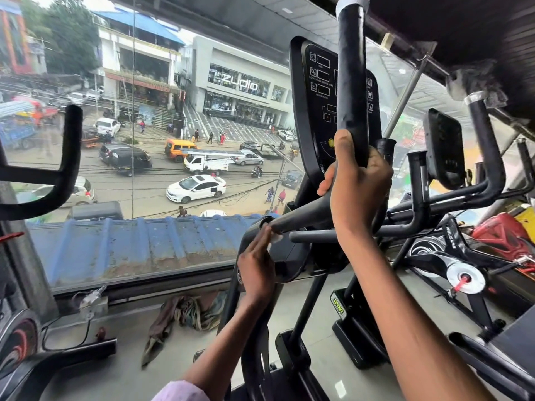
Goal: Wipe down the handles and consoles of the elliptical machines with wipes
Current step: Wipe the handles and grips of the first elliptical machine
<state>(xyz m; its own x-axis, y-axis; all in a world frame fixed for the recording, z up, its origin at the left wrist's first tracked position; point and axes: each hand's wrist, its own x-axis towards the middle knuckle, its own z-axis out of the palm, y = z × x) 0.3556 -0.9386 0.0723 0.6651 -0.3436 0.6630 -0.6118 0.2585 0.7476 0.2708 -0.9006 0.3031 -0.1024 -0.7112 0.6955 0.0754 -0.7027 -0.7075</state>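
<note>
The right hand (357, 183) grasps the upright, matte black cylindrical handle (351, 82) in front of the glossy black console (315, 111). The left hand (256, 264), fingers straight, presses a small white wipe (275, 238) against the lower tapered black bar (304, 212).

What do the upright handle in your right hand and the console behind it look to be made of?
Upright handle: apparently matte black foam or rubber grip over a tube; its surface looks dull and scuffed, and the right hand grips it. Console: likely hard black plastic with a smooth, faintly glossy printed face showing white icons and outlined display windows.
</note>
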